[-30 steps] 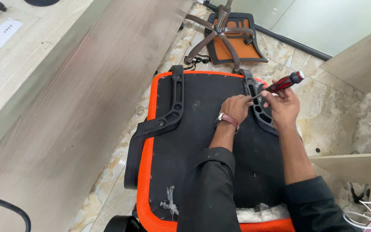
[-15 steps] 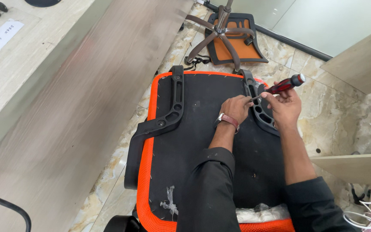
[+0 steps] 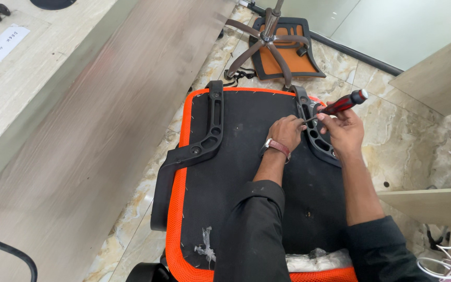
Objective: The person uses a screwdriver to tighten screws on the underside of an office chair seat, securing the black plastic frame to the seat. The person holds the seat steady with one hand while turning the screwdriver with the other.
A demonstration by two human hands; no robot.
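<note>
Over the upturned seat (image 3: 246,172), black underneath with an orange mesh edge, we have both hands at the armrest bracket (image 3: 317,133) along its right side. Our right hand (image 3: 345,130) is closed around a screwdriver (image 3: 340,106) with a dark red handle, its tip angled down toward the top of that bracket. Our left hand (image 3: 286,131), a watch on the wrist, has its fingers pinched at the tip; whether they hold a screw we cannot tell, it is too small to see. Across the seat, the other armrest bracket (image 3: 204,146) lies along its left side, running out over the edge. Beyond the seat's far edge stands a five-armed chair base (image 3: 267,44) on an orange backrest (image 3: 283,52), and a wooden desk (image 3: 69,130) runs along the seat's left. As we judge it, the driver sits at a slant, so the tip could slip out and jab the left fingers, or gouge the fabric.
</note>
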